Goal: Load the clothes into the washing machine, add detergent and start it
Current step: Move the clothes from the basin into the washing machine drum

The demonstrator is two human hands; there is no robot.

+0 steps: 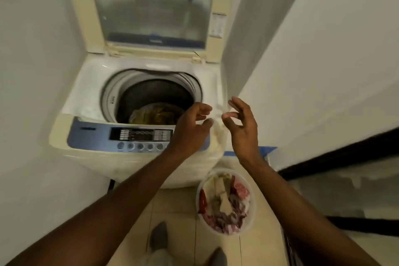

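Tight little laundry nook here, pale walls close on both sides and cream floor tiles underneath. One top-loading washing machine sits in the middle with its lid flipped all the way up, and the drum is open with one yellowish-brown bundle of clothes already lying at the bottom. The blue control panel runs along the front edge, with one dark display and a row of round buttons below it, five that I can count before the arm covers the rest. Both hands are up over the front right corner of the machine: the left hand and right hand each have fingers curled and pinching the top of one white garment, which hangs down over that corner, outside the drum. It's pretty motion-blurred, so the exact grip is hard to read. On the floor just right of the machine is one round white laundry basket full of mixed red, pink and cream clothing. Two grey-socked feet show at the bottom.
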